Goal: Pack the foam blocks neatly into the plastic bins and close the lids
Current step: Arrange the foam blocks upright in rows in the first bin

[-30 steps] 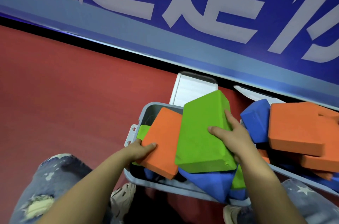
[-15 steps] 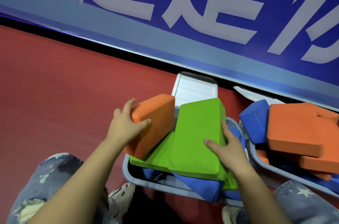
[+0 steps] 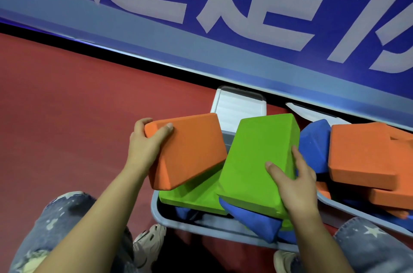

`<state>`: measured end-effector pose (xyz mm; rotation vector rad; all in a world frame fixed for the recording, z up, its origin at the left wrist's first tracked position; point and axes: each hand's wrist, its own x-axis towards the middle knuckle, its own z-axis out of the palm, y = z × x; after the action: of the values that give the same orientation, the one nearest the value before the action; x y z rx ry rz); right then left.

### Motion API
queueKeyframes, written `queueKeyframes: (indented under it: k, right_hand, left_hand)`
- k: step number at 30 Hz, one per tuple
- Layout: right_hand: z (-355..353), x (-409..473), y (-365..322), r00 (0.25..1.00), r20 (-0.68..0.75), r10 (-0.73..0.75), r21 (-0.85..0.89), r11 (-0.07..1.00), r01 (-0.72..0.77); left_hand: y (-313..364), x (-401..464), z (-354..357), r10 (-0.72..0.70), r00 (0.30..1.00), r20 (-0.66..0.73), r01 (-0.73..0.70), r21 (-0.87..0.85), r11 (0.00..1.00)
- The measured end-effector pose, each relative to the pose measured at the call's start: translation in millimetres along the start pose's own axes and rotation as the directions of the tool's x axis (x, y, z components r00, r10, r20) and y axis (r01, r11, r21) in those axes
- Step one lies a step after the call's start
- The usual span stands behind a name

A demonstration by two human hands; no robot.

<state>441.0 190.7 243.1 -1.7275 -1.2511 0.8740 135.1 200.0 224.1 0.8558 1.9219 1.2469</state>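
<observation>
Mid-packing: your left hand (image 3: 146, 149) grips the orange block (image 3: 186, 152) above the bin (image 3: 201, 227), right hand (image 3: 295, 185) clasps the green block (image 3: 257, 161); next, lay both flat inside.

I count two bins: the near bin (image 3: 201, 227) and the right bin (image 3: 348, 209). Two white lids (image 3: 240, 109) lean behind them. I see two green blocks (image 3: 257, 161), at least three blue blocks (image 3: 312, 145), and perhaps four orange blocks (image 3: 190, 152); the right pile overlaps too much to count surely.
</observation>
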Motion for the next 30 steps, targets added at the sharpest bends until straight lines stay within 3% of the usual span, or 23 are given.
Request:
queueKeyframes:
  k: [6, 9, 13, 16, 21, 30]
  right_hand:
    - [-32.1, 16.0, 6.9, 1.000, 0.015, 0.026, -0.030, 0.999, -0.025]
    - [-51.6, 24.3, 21.6, 0.990, 0.076, 0.123, 0.164, 0.977, -0.134]
    - [-72.3, 24.8, 34.6, 0.960, 0.211, 0.186, 0.361, 0.898, -0.253]
    - [-80.6, 26.6, 42.1, 0.962, 0.203, 0.184, 0.409, 0.876, -0.254]
    - [-69.8, 29.1, 46.1, 0.966, 0.202, 0.161, 0.429, 0.872, -0.235]
    - [-55.0, 23.2, 45.6, 0.962, 0.215, 0.168, 0.481, 0.839, -0.255]
  left_hand:
    - [19.0, -58.6, 41.8, 0.289, 0.946, 0.144, -0.304, 0.095, 0.948]
    - [21.3, -65.1, 48.7, 0.342, 0.930, 0.137, -0.355, 0.087, 0.931]
    - [9.1, -48.1, 43.4, 0.171, 0.981, 0.089, -0.173, 0.014, 0.985]
    - [-3.0, -36.4, 38.8, 0.071, 0.995, 0.076, -0.069, -0.030, 0.997]
    - [-15.5, -27.5, 37.0, 0.013, 1.000, 0.022, -0.013, -0.003, 1.000]
    - [-24.7, -32.1, 42.4, -0.116, 0.983, 0.142, 0.136, -0.140, 0.981]
